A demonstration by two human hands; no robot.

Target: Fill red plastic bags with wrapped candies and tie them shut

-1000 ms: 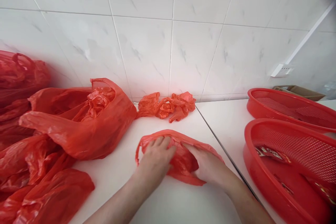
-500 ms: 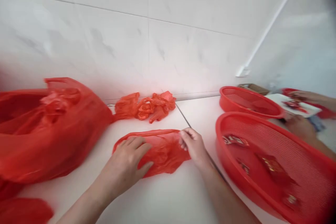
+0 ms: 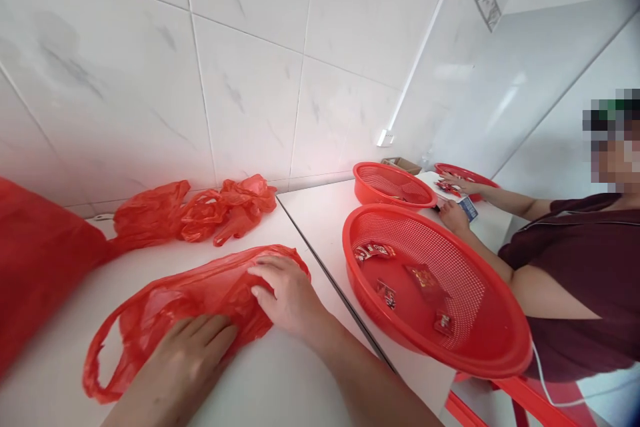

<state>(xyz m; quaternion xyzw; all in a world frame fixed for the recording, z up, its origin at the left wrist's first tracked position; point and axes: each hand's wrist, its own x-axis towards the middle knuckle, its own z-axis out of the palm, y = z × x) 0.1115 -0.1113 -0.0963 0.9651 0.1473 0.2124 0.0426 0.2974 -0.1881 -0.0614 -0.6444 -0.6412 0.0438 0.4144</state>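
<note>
A red plastic bag (image 3: 200,293) lies stretched out flat on the white table (image 3: 280,380), its handle loops to the left. My left hand (image 3: 187,353) presses flat on the bag's near edge, fingers spread. My right hand (image 3: 285,293) rests flat on the bag's right end, fingers extended. Neither hand grips the bag.
A large red mesh basket (image 3: 475,353) with a few small red packets stands to the right, a second basket (image 3: 393,187) behind it. Crumpled red bags (image 3: 200,210) lie by the tiled wall; a big red bag (image 3: 35,260) fills the left. A person (image 3: 575,273) in dark red works at the right.
The view has swung right, bringing the other person into sight. The bag is now spread longer to the left, my left hand has slid down-left, and my right hand has gone from pinching to flat.
</note>
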